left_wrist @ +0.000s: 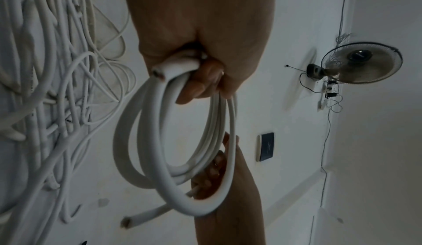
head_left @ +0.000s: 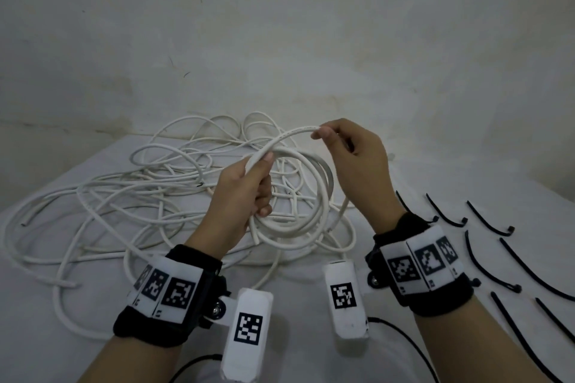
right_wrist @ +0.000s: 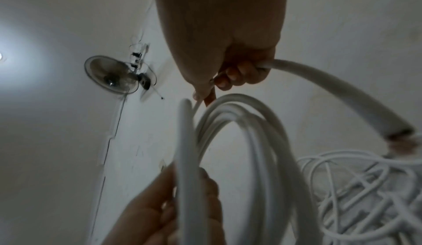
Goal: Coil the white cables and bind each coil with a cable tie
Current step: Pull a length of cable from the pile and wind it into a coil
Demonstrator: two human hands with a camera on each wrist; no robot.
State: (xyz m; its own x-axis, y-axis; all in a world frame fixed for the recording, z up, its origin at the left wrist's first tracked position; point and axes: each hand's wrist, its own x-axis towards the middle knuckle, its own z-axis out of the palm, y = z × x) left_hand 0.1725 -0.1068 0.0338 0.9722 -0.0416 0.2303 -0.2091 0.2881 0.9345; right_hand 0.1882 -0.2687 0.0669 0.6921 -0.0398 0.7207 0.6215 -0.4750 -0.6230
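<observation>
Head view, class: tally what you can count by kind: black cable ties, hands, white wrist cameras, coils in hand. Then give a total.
Black cable ties: 7 in view
Hands: 2, left hand and right hand
White wrist cameras: 2
coil in hand: 1
Total: 12
The loose cables are too tangled to count.

Head view evenly lit, soft shadows, wide-angle bending at edges. Both wrist views dim, grainy; bright lamp glare [right_wrist: 1,56] far left in right wrist, coil [right_wrist: 228,149] motion-blurred.
</observation>
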